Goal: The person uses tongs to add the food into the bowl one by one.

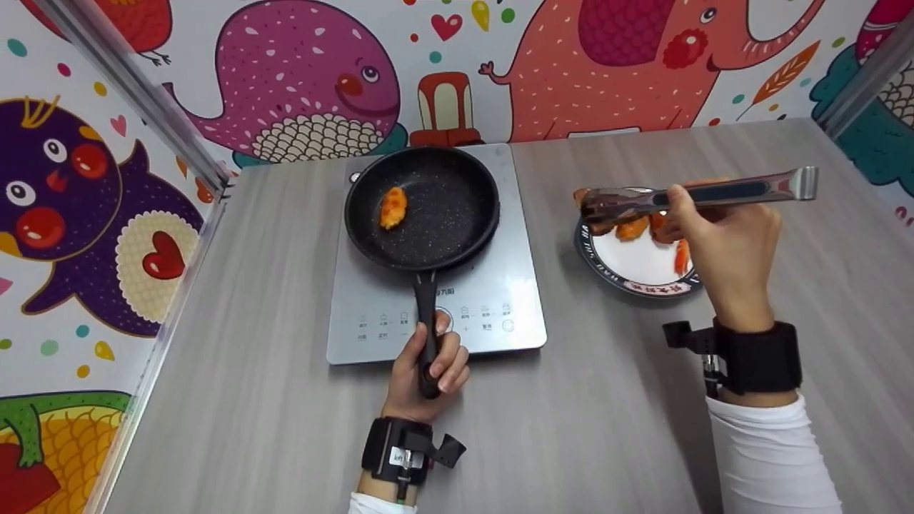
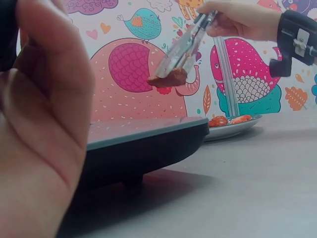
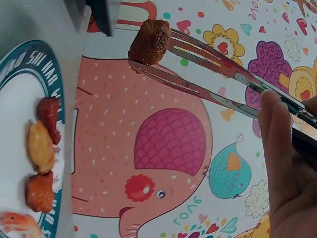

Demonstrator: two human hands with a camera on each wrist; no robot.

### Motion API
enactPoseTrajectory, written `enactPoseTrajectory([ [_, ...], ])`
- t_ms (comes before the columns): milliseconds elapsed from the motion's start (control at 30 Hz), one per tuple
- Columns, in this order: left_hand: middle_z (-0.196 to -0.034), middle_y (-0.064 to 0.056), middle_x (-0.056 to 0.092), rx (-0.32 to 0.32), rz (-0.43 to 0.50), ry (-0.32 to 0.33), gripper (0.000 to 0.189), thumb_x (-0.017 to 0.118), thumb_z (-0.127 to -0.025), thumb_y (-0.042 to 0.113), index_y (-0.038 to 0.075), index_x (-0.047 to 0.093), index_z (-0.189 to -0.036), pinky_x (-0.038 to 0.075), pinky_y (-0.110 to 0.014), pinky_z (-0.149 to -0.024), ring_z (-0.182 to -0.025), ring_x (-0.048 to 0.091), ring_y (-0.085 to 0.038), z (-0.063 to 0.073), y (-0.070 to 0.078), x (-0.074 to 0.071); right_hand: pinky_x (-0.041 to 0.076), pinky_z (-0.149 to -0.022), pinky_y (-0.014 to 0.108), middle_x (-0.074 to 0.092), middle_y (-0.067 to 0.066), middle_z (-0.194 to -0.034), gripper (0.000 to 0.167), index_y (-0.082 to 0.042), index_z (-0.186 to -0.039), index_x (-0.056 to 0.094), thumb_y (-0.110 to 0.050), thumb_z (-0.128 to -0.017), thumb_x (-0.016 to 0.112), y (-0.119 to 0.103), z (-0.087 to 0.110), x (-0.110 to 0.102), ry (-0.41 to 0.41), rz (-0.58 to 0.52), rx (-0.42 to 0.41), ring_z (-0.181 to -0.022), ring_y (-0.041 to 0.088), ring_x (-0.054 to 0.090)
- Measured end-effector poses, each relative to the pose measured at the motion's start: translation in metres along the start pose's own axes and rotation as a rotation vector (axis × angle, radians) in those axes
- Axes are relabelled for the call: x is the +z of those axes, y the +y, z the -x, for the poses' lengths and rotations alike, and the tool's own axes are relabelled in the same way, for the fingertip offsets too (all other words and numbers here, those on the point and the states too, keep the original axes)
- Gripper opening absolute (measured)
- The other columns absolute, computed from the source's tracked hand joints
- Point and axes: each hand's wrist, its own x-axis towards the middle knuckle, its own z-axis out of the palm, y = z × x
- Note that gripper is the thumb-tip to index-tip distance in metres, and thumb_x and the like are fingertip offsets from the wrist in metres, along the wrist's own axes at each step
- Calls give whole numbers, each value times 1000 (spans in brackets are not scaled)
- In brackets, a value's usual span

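My left hand [image 1: 421,371] grips the handle [image 1: 426,303] of a black frying pan [image 1: 446,232]. A single orange-brown piece of food [image 1: 393,208] lies in the left part of the pan. In my right hand [image 1: 742,250] I hold metal tongs [image 1: 750,191], raised above the plate [image 1: 635,260]. Between the tong tips is a browned chunk of food [image 3: 150,42], seen clearly in the right wrist view. Several cooked pieces [image 3: 40,147] lie on the plate, along with a red-and-white piece [image 3: 20,224].
The pan sits on a silver induction cooker [image 1: 518,285] with printed touch controls. Cartoon-printed walls [image 1: 457,43] stand behind and to the left of the grey wood-grain table [image 1: 571,414]. The plate lies to the right of the cooker.
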Motion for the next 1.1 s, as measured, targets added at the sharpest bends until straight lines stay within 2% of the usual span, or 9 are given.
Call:
enactPoseTrajectory([
  [333,-61,4,37,-1,-12,-6,22,30,-97,32,12,39,-101,33,-19,-45,-51,42,-10,-1,-1,0,47,-54,14,66,6,-74,21,-4,-90,66,-24,-82,63,-18,-15,11,-23,-85,-115,-55,6,61],
  [467,-61,4,39,-4,-1,10,23,30,-97,33,12,39,-102,34,-19,-46,-51,43,-10,0,-1,-1,47,-54,14,64,6,-71,19,-3,-89,66,-20,-82,62,-44,-18,14,-28,-135,-158,-53,6,60],
  [600,-62,4,41,-10,2,18,24,29,-97,33,12,38,-103,34,-19,-46,-52,45,-10,1,-1,-1,47,-51,16,63,7,-68,17,0,-87,65,-16,-83,61,-75,-18,18,-36,-188,-249,-51,8,59],
  [767,-63,5,43,-18,-11,37,23,30,-97,33,12,39,-104,36,-19,-47,-53,46,-9,3,1,0,48,-50,18,63,10,-65,17,2,-84,64,-14,-82,62,-100,-17,34,-76,-260,-314,-50,11,60],
  [933,-63,5,43,-18,-18,43,23,31,-97,33,12,40,-104,36,-20,-47,-53,47,-9,3,0,0,47,-49,17,63,9,-65,20,4,-87,64,-16,-84,61,-112,-18,51,-125,-216,-362,-50,9,59],
  [1100,-62,5,43,-19,-28,45,23,32,-96,34,13,40,-103,36,-20,-47,-52,47,-9,1,-1,0,45,-50,16,64,4,-67,23,-3,-88,66,-24,-83,62,-115,-23,74,-171,-144,-313,-49,4,57],
])
